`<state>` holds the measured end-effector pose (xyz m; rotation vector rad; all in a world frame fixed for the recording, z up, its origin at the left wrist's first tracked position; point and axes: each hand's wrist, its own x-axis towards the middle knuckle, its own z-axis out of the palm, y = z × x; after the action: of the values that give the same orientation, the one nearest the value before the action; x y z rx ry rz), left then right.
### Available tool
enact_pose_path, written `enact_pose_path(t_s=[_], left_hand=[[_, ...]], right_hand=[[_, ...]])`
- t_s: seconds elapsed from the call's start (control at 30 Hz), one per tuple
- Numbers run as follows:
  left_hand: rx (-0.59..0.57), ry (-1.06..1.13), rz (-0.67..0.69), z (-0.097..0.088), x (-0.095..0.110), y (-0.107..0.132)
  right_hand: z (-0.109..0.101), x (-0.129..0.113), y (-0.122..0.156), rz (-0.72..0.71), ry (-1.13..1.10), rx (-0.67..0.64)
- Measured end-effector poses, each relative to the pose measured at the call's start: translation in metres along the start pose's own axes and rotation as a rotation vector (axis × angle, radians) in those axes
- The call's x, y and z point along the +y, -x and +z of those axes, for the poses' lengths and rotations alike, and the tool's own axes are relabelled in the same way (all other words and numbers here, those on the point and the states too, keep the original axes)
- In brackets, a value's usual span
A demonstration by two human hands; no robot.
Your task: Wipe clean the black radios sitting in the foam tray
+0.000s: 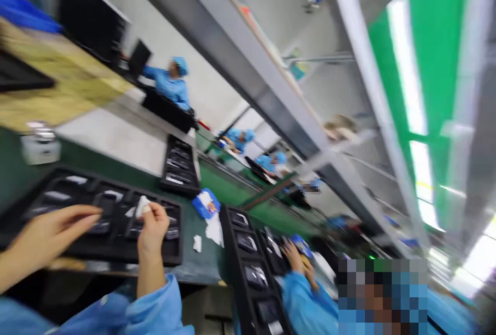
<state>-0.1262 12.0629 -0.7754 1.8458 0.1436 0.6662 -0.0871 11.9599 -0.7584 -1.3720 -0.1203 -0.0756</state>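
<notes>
A crumpled white wipe (142, 206) is pinched between the thumb and fingers of my right hand (153, 226), over the right half of a black compartment tray (176, 257). My left hand (58, 232) reaches over the same tray from the left. Its fingers are stretched out, with the tips near each other, and I see nothing held in them. Dark glossy parts (101, 226) with pale strips lie in the tray's compartments under both hands; motion blur hides their exact kind.
A blue-and-white packet (207, 203) with white wipes lies right of my tray, near a small crumpled white piece (197, 243). More black trays (180, 167) stand beyond and to the right. A metal-topped bottle (41, 144) stands left. A co-worker's hands (296, 260) work close by on the right.
</notes>
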Motion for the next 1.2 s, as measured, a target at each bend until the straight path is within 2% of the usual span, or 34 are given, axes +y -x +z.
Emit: enact_pose_path(t_s=[0.03, 0.07, 0.13, 0.2, 0.27, 0.37, 0.5, 0.57, 0.67, 0.8, 0.87, 0.97, 1.03, 1.1, 1.2], left_hand=[[0.03, -0.022, -0.059, -0.031, 0.004, 0.016], [-0.058, 0.039, -0.136, -0.055, 0.011, 0.029], [-0.101, 0.136, -0.202, -0.079, 0.026, 0.047], [-0.079, 0.168, -0.201, -0.083, 0.034, 0.05], [-0.034, 0.236, -0.218, -0.082, 0.033, 0.049], [0.0, 0.399, -0.278, -0.086, 0.023, 0.049], [-0.046, 0.558, -0.353, -0.109, 0.003, 0.052], [-0.068, 0.626, -0.397, -0.12, -0.008, 0.052], [-0.063, 0.679, -0.453, -0.131, -0.022, 0.05], [-0.081, 0.697, -0.494, -0.139, -0.033, 0.051], [-0.107, 0.7, -0.515, -0.141, -0.035, 0.052], [-0.103, 0.665, -0.507, -0.143, -0.037, 0.051], [-0.087, 0.617, -0.492, -0.143, -0.039, 0.049], [-0.106, 0.592, -0.5, -0.142, -0.042, 0.047], [-0.163, 0.6, -0.527, -0.143, -0.044, 0.046]], right_hand=[[0.005, 0.006, 0.013, 0.04, -0.017, -0.088], [0.009, 0.012, 0.024, 0.07, -0.035, -0.148], [0.012, 0.02, 0.04, 0.11, -0.059, -0.218], [0.013, 0.026, 0.05, 0.128, -0.069, -0.267], [0.014, 0.029, 0.056, 0.137, -0.07, -0.291], [0.02, 0.032, 0.06, 0.213, -0.094, -0.347], [0.042, 0.033, 0.06, 0.444, -0.221, -0.483], [0.054, 0.033, 0.06, 0.511, -0.248, -0.538], [0.068, 0.037, 0.062, 0.48, -0.213, -0.587], [0.073, 0.048, 0.063, 0.4, 0.011, -0.528], [0.073, 0.05, 0.064, 0.29, 0.135, -0.518], [0.073, 0.043, 0.064, 0.007, 0.306, -0.58], [0.073, 0.039, 0.063, -0.09, 0.357, -0.622], [0.072, 0.038, 0.061, -0.03, 0.321, -0.624], [0.068, 0.045, 0.059, 0.246, 0.171, -0.572]])
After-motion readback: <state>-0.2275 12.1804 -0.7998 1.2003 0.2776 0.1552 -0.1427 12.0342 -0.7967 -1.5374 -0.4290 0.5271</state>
